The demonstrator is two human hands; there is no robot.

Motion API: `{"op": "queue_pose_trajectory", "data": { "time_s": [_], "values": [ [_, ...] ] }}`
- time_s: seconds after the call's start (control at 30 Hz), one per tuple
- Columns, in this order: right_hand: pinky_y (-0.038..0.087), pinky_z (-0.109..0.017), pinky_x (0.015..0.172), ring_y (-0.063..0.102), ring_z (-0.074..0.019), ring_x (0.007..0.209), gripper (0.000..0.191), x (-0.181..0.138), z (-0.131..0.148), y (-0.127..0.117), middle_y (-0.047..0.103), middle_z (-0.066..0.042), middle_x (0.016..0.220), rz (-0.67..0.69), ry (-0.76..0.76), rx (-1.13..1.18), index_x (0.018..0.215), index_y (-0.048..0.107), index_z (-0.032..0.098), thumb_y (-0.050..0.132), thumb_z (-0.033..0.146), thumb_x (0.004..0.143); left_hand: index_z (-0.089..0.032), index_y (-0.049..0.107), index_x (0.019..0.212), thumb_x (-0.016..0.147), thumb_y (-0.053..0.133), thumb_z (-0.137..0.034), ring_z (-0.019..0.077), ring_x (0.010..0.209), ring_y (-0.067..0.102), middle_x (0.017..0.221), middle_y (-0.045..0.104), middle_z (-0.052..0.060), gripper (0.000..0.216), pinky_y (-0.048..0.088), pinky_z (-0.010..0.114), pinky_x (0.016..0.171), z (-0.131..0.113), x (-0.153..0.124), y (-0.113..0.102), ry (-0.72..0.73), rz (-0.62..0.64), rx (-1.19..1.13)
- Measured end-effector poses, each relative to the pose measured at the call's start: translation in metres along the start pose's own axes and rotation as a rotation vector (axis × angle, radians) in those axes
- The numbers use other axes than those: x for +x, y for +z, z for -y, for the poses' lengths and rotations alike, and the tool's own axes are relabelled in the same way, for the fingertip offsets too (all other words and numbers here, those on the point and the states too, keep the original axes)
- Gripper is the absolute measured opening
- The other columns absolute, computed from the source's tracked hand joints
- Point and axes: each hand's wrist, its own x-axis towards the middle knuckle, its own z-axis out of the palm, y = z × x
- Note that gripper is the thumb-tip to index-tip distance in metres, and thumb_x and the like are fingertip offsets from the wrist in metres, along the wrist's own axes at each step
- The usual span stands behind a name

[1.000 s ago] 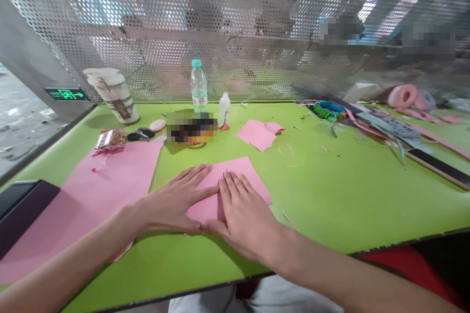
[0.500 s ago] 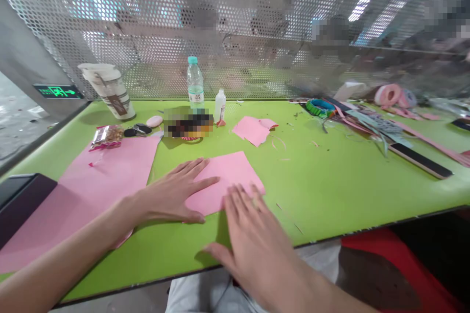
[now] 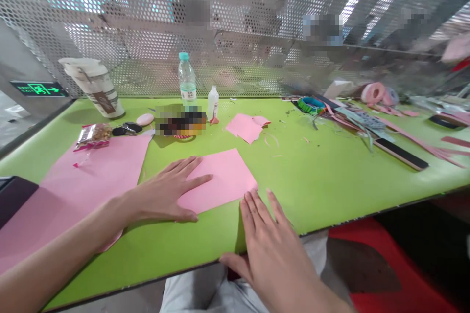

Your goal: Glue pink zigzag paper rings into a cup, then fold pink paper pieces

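Note:
A rectangular sheet of pink paper [image 3: 216, 181] lies flat on the green table [image 3: 323, 176]. My left hand [image 3: 165, 190] rests palm down at the sheet's left side, with its fingers spread and their tips on the paper. My right hand [image 3: 268, 249] lies near the table's front edge, fingers spread and holding nothing. Its fingertips sit just off the sheet's lower right corner. A larger pink sheet [image 3: 95, 181] lies under my left forearm, and pink offcuts [image 3: 244, 127] lie beyond the sheet.
Along the back stand a water bottle [image 3: 187, 80], a small white bottle [image 3: 212, 103] and a paper cup [image 3: 97, 90]. A pixelated object [image 3: 179, 121] sits between them. Paper strips and a black ruler [image 3: 400, 153] cover the right side. A perforated metal screen [image 3: 235, 19] rises behind.
My right hand has drawn back off the pink sheet toward the table's front edge. My left hand stays on the sheet, and the whole view has shifted slightly.

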Motion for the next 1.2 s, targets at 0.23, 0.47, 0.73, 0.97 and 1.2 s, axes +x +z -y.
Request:
{"op": "queue_pose_trajectory", "data": {
  "time_s": [0.23,0.47,0.73,0.97,1.2],
  "values": [
    [0.025,-0.069,0.134,0.037,-0.0441,0.161,0.095,0.017,0.023,-0.023,0.040,-0.029,0.167,-0.021,-0.075,0.102,0.159,0.050,-0.005,0.037,0.074,0.106,-0.047,0.020,0.172,0.087,0.074,-0.072,0.0422,0.169,0.002,0.183,-0.009,0.006,0.103,0.016,0.065,0.134,0.000,0.000,0.001,-0.002,0.005,0.005],
    [0.027,-0.071,0.132,0.028,-0.0445,0.164,0.095,0.033,0.024,-0.007,0.032,-0.025,0.172,0.043,-0.055,0.159,0.164,0.043,-0.002,0.037,0.074,0.106,-0.048,0.017,0.172,0.086,0.075,-0.070,0.0396,0.169,0.000,0.182,-0.012,0.005,0.107,0.016,0.063,0.135,0.003,0.001,0.006,0.000,0.007,0.008],
    [0.025,-0.075,0.130,0.030,-0.0464,0.163,0.077,0.002,-0.053,-0.010,0.054,-0.019,0.163,0.016,0.187,-0.019,0.157,0.057,0.003,0.031,0.060,0.112,-0.047,0.021,0.172,0.087,0.073,-0.073,0.0408,0.169,0.000,0.182,-0.009,0.006,0.104,0.014,0.064,0.135,0.000,0.002,0.001,-0.024,0.032,0.003],
    [0.021,-0.063,0.137,0.021,-0.0380,0.167,0.084,0.042,0.038,-0.022,0.025,-0.020,0.176,0.073,-0.110,0.281,0.169,0.034,0.001,0.034,0.062,0.112,-0.044,0.023,0.173,0.087,0.074,-0.069,0.0432,0.169,0.006,0.183,-0.007,0.006,0.103,0.018,0.064,0.134,0.002,0.001,0.003,0.006,0.000,0.011],
    [0.031,-0.067,0.133,0.034,-0.0397,0.163,0.080,0.017,-0.010,0.001,0.032,-0.021,0.173,0.109,0.068,0.160,0.166,0.039,0.001,0.029,0.060,0.113,-0.046,0.022,0.172,0.084,0.074,-0.077,0.0440,0.168,0.005,0.183,-0.008,0.004,0.106,0.016,0.063,0.135,0.002,0.002,0.002,0.010,0.004,-0.007]
  ]
}}
